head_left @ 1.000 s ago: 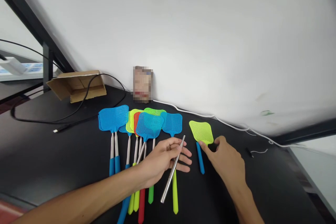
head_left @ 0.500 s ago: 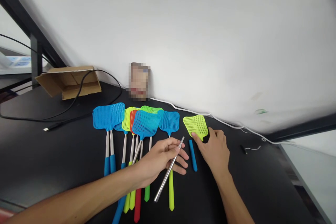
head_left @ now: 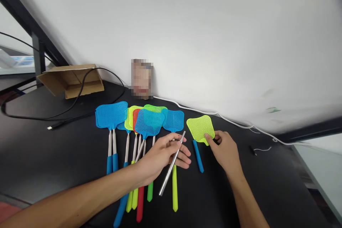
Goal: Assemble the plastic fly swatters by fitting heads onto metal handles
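Observation:
My left hand point(head_left: 173, 151) pinches a bare metal rod point(head_left: 169, 176) between thumb and index finger, its other fingers spread. The rod slants over the table, upper end to the right. My right hand point(head_left: 224, 146) grips the right edge of a yellow-green fly swatter head point(head_left: 199, 127) with thumb and fingers; the head has a short neck and no rod on it. Between the hands lies a loose blue handle sleeve point(head_left: 198, 156). Left of it are several whole fly swatters point(head_left: 149, 123) with blue, green, yellow and red heads, side by side and partly overlapping. My left forearm hides some of their rods.
An open cardboard box point(head_left: 84, 82) stands at the back left, with a black cable point(head_left: 66, 112) looping in front. A pixelated object point(head_left: 142, 80) leans on the white wall. A white cable point(head_left: 221, 115) runs along the wall. A small black connector point(head_left: 252, 150) lies at the right.
My right hand has moved a little right and closed its thumb and fingers on the edge of the yellow-green head. My left hand keeps the metal rod. The view has shifted slightly.

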